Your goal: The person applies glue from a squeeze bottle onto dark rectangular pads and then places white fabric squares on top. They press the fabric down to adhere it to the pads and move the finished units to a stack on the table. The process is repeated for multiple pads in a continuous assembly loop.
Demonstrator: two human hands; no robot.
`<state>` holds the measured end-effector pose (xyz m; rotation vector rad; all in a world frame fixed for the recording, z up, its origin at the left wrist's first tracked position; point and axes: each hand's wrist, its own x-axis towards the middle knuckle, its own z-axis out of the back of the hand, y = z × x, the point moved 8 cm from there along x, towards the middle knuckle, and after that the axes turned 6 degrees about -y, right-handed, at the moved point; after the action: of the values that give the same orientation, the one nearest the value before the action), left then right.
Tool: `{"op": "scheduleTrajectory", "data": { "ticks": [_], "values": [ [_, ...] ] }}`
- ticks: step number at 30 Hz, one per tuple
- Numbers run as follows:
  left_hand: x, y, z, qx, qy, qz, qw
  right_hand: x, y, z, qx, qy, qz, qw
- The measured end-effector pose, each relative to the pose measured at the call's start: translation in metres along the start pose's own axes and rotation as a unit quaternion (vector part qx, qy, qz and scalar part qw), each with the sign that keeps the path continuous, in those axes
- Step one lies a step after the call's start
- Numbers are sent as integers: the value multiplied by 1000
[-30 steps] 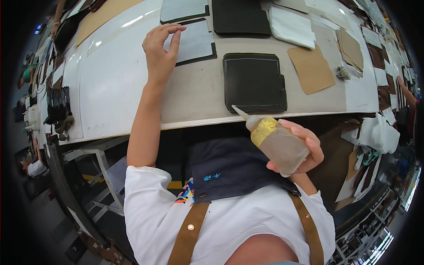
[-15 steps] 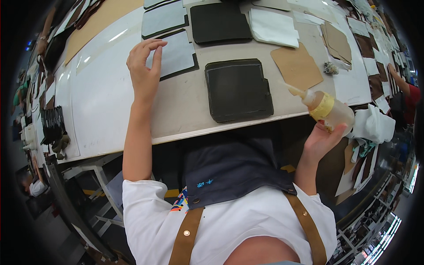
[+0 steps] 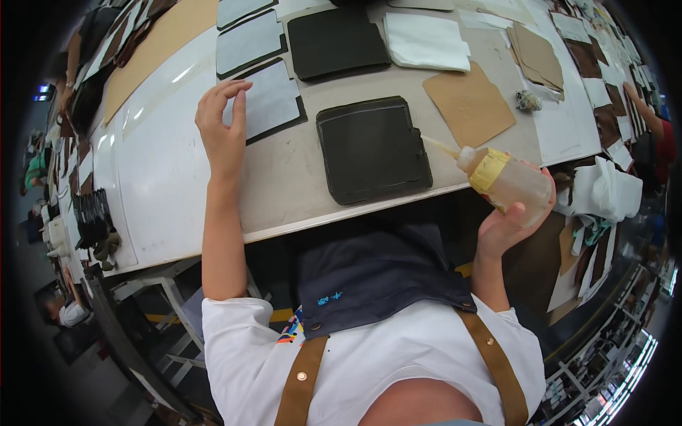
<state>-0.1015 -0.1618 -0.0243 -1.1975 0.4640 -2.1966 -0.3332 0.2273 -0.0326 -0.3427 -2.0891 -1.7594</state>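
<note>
My right hand (image 3: 506, 231) is wrapped round a translucent squeeze bottle (image 3: 524, 193) with yellow tape about its shoulder. The bottle lies tilted, its thin nozzle pointing left at the notched right edge of a black flat panel (image 3: 373, 153). Whether the nozzle tip touches that edge I cannot tell. The panel rests near the table's front edge. My left hand (image 3: 222, 124) hovers by a light grey sheet on a black backing (image 3: 273, 103), fingers loosely curved, thumb a little apart, nothing visible in them.
Behind the panel lie a stack of black panels (image 3: 337, 44) and a pile of white sheets (image 3: 426, 42). Tan card pieces (image 3: 470, 106) and a small grey clump (image 3: 527, 101) are on the right. A white cloth bundle (image 3: 605, 188) sits past the table's right end. Other people work at both sides.
The bottle in my right hand has swung left and lower, bringing its nozzle beside the black panel's edge. My left hand keeps much the same pose; the whole view has shifted slightly.
</note>
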Motion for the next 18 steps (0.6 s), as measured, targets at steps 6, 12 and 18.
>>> {"op": "scheduleTrajectory", "data": {
  "ticks": [6, 12, 18],
  "values": [
    [-1, 2, 0, 5, 0, 2, 1000, -5, 0, -9, -3, 27, 40, 999],
    [-1, 0, 0, 7, 0, 7, 1000, -13, -4, -19, 24, 44, 22, 998],
    [-2, 5, 0, 5, 0, 9, 1000, -10, -45, -13, 220, -53, -255, 940]
  ]
}}
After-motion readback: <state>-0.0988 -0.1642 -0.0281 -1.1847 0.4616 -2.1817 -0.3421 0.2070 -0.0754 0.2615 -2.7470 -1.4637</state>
